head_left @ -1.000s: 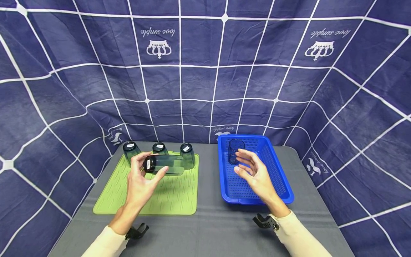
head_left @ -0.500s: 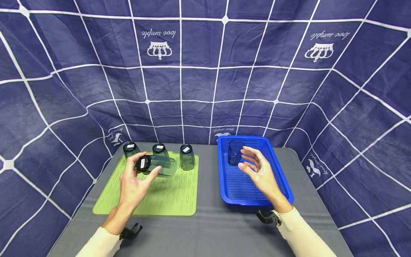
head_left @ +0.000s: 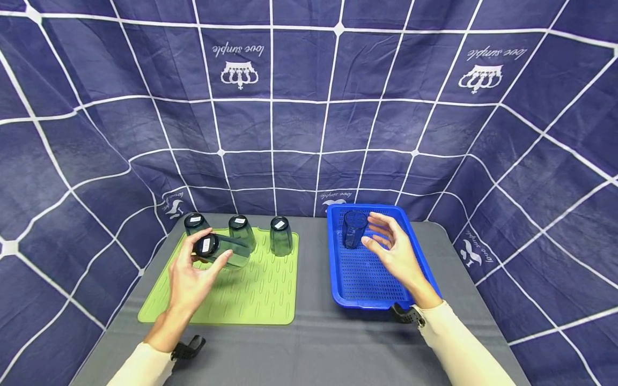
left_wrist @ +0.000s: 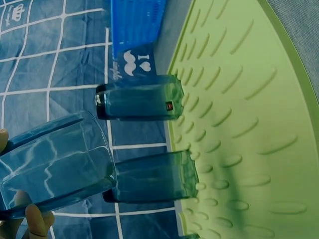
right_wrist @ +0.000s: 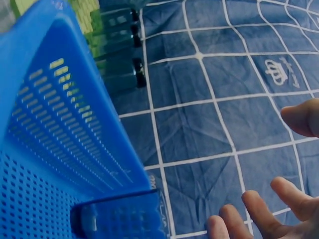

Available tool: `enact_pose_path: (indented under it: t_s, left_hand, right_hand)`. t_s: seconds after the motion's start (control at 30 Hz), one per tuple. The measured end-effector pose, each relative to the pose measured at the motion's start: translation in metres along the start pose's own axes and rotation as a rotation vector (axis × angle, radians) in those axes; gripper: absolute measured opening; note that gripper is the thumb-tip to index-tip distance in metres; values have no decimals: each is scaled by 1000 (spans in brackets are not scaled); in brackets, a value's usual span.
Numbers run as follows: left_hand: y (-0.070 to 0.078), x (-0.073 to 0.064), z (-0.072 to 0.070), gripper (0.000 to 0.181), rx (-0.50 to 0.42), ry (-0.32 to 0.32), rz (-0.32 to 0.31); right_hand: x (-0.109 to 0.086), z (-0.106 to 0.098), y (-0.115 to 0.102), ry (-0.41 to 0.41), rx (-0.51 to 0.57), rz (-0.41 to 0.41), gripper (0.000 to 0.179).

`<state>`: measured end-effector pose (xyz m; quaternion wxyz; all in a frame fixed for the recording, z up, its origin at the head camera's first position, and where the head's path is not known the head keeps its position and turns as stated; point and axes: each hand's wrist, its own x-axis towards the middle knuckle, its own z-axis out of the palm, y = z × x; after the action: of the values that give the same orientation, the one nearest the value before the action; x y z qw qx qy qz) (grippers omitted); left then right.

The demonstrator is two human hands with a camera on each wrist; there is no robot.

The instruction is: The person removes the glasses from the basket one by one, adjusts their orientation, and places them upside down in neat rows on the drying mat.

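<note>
My left hand grips a dark-tinted drinking glass near its labelled base. The glass is tilted, its mouth pointing right and down over the green mat. In the left wrist view the held glass shows side-on, fingertips along its wall. Upside down along the mat's back edge stand three more glasses: a left one partly behind my fingers, a middle one and a right one. My right hand, fingers loosely spread and holding nothing, hovers over the blue basket, beside a glass inside it.
Both the mat and the basket lie on a grey-covered table, with a strip of cloth between them. A blue curtain with white lines encloses the back and sides. Each wrist wears a black strap mount.
My left hand has moved left with the glass, whose mouth has swung lower, uncovering the middle and right glasses. The right hand has drifted slightly right, away from the basket's glass.
</note>
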<state>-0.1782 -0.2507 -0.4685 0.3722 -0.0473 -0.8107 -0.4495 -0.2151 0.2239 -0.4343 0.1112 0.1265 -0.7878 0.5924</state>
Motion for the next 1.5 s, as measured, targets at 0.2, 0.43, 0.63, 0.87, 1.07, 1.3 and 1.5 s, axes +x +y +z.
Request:
enact_pose_path:
  t_s: [0.2, 0.43, 0.63, 0.87, 1.07, 1.3, 1.5]
  left_hand:
    - [-8, 1, -4, 75, 9, 23, 26]
    - [-17, 2, -8, 76, 81, 50, 49]
    - [-24, 3, -13, 74, 114, 54, 27]
    - [-33, 6, -17, 72, 163, 51, 21]
    - [-42, 8, -20, 72, 199, 56, -14]
    - [-51, 10, -24, 72, 223, 59, -41]
    - [-59, 11, -25, 74, 249, 53, -59]
  right_hand:
    - [10, -7, 6, 0, -34, 6, 73]
    - [21, -12, 10, 6, -99, -9, 75]
    - [30, -12, 12, 12, -148, -27, 76]
    - [39, -12, 17, 24, -219, -24, 76]
    - [47, -13, 23, 28, -294, -22, 77]
    - [55, -14, 31, 20, -332, -9, 79]
    - [62, -14, 38, -1, -366, 15, 81]
